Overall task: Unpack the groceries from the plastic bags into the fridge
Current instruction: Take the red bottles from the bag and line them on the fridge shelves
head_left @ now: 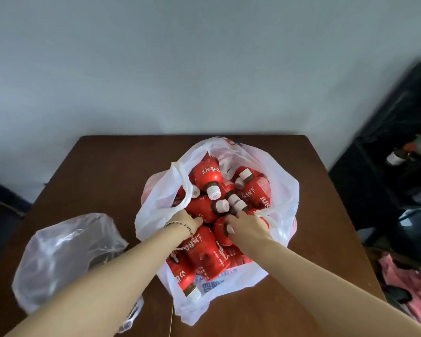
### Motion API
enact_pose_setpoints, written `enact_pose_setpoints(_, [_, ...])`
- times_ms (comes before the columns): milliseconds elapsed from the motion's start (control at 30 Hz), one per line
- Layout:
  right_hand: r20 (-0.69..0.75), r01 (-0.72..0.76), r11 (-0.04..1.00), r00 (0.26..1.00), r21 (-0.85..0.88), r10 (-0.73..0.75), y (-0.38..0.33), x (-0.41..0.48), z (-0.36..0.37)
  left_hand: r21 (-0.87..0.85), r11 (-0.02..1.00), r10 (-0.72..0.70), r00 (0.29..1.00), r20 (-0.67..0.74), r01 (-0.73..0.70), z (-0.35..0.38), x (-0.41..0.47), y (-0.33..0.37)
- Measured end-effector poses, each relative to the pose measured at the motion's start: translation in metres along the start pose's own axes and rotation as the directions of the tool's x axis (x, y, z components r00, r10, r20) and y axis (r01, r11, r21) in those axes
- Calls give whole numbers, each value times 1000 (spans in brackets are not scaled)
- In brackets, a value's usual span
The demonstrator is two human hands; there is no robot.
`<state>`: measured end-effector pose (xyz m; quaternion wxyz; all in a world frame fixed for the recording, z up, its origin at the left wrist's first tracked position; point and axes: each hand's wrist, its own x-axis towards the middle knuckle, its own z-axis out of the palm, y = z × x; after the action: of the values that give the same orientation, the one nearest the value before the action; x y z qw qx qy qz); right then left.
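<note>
Many red bottles (206,176) with white caps lie heaped in a white plastic bag (282,190) that stands open near the middle of the brown surface (102,171). The bottles point every way: some have their caps up, some lie on their sides, and one at the near edge of the bag has its cap toward the camera.

Both hands are inside the mouth of the bag. The right hand (249,227) curls its fingers and thumb round the neck of a bottle (220,229) near the front of the heap, with the white cap showing just beside the thumb. The left hand (186,221) reaches in from the left under the bag's handle and touches another red bottle. Its fingertips are hidden among the bottles, so I cannot tell whether it is grasping or only resting there. A thin bracelet (180,226) sits on the left wrist.

A crumpled clear bag (66,251) lies on the surface to the left, near the white bag and partly under the left forearm.

Behind the surface is a plain pale wall (180,69). At the right edge stands a dark rack (387,166), and pink cloth (408,280) lies below it.
</note>
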<state>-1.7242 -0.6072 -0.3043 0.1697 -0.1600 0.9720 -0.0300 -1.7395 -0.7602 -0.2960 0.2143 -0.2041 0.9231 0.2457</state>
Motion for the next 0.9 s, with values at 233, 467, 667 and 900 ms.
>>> enact_pose_setpoints(233, [-13, 27, 942, 1000, 334, -24, -1, -7, -9, 273, 851, 433, 893, 119, -449, 13, -51, 0])
enact_pose_setpoints(467, [-136, -39, 771, 978, 636, 162, 2, -41, -51, 303, 775, 586, 810, -15, -555, 18, -59, -11])
enact_pose_setpoints(667, [-90, -37, 851, 991, 523, 98, 10, -52, -44, 459, 502, 855, 500, -135, -733, 27, -62, -16])
enact_pose_setpoints(900, [-27, -50, 782, 996, 621, 85, 12, -44, -33, 523, 438, 882, 461, -93, -731, 15, -45, -9])
